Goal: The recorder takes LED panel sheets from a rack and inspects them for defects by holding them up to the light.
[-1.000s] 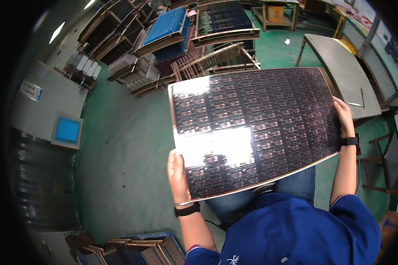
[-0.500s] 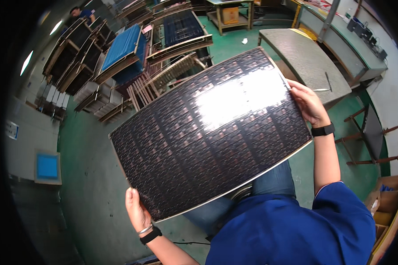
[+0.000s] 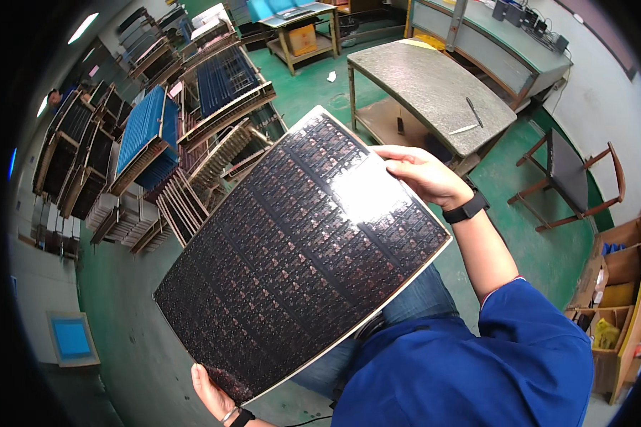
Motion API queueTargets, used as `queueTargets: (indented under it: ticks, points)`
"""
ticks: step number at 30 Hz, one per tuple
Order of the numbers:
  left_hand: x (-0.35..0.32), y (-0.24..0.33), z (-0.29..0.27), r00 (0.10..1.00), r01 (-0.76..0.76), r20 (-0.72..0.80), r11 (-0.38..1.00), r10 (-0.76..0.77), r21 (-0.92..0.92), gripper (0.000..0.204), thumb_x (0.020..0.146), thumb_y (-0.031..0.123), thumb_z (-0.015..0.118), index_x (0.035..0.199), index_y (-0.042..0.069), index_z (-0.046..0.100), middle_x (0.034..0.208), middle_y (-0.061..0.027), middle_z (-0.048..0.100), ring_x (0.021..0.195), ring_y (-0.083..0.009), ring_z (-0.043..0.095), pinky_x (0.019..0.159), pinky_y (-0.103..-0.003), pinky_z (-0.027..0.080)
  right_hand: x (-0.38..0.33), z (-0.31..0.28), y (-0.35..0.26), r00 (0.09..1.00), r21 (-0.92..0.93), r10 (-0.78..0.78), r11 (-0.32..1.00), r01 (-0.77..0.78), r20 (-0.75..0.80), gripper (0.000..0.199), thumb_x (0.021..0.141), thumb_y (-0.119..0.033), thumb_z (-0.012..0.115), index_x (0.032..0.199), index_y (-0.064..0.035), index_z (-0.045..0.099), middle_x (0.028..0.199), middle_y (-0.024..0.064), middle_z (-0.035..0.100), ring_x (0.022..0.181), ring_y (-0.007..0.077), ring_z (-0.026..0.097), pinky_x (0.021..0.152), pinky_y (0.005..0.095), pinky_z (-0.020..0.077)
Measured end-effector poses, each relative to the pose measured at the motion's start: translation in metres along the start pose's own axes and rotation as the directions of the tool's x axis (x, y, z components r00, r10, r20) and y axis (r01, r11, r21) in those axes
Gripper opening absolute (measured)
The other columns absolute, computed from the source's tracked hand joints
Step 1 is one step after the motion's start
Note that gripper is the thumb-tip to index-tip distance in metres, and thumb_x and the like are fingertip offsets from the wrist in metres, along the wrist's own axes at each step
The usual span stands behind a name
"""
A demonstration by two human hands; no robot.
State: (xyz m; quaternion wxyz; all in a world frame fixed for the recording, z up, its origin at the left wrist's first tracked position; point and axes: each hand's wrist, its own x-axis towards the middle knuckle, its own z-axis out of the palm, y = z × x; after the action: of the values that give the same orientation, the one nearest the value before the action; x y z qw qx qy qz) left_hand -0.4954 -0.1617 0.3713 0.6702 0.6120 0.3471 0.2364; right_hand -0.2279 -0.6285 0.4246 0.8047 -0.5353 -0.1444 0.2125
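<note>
A large dark rectangular circuit board panel [image 3: 278,263], covered in rows of small repeated patterns, is held up in front of my body. It slants from lower left to upper right, and a bright glare patch lies on its right part. My left hand [image 3: 212,395] grips its lower left corner, the thumb along the edge and the other fingers hidden beneath. Near the upper right, my right hand [image 3: 427,174] is closed on the right-hand edge, partly behind the panel. Pale edging shows along the panel's near side.
Beyond my right hand stands a grey table [image 3: 427,78] bearing a thin dark tool and a light one. A dark-seated chair [image 3: 568,174] is at right, above wooden shelving [image 3: 619,285]. Racks of blue panels [image 3: 148,132] fill the far left. A person [image 3: 53,98] is behind them.
The view has swung right, so the table and racks sit further left. The panel slants more steeply, its left corner lower. Both hands keep their hold.
</note>
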Motion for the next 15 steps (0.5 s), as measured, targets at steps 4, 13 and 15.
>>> queueTargets:
  ticks: [4,13,15]
  points:
    - [-0.001,0.003,0.004,0.999,-0.008,-0.037,0.999,0.01,0.033,0.031,0.086,0.017,0.061,0.11,-0.002,0.055,0.105,-0.0043,0.056,0.097,-0.0115,0.05,0.09,-0.027,0.038,0.002,-0.003,0.003,1.0,0.013,-0.011,1.0,0.011,0.006,0.042,0.089,-0.011,0.051,0.128,0.0019,0.043,0.118,0.0094,0.056,0.098,0.0097,0.057,0.087,0.0228,0.0456]
    - [-0.017,0.028,0.025,0.982,-0.184,-0.054,0.981,0.181,-0.053,0.026,0.09,0.016,0.054,0.109,-0.002,0.055,0.109,-0.0064,0.056,0.099,-0.0129,0.05,0.091,-0.028,0.037,0.013,-0.002,0.007,0.997,-0.031,-0.072,0.997,0.071,-0.039,0.041,0.087,-0.014,0.057,0.124,0.0017,0.048,0.115,0.0072,0.057,0.098,0.0096,0.056,0.081,0.0223,0.046]
    - [-0.017,0.042,0.022,0.929,-0.357,-0.119,0.933,0.349,-0.047,0.023,0.092,0.015,0.051,0.108,0.0,0.055,0.108,-0.0061,0.056,0.099,-0.0131,0.05,0.091,-0.027,0.038,0.011,-0.002,-0.008,0.985,-0.152,-0.14,0.981,0.125,-0.098,0.038,0.086,-0.013,0.058,0.122,-0.0021,0.05,0.111,0.0045,0.058,0.092,0.0074,0.056,0.071,0.0184,0.045]
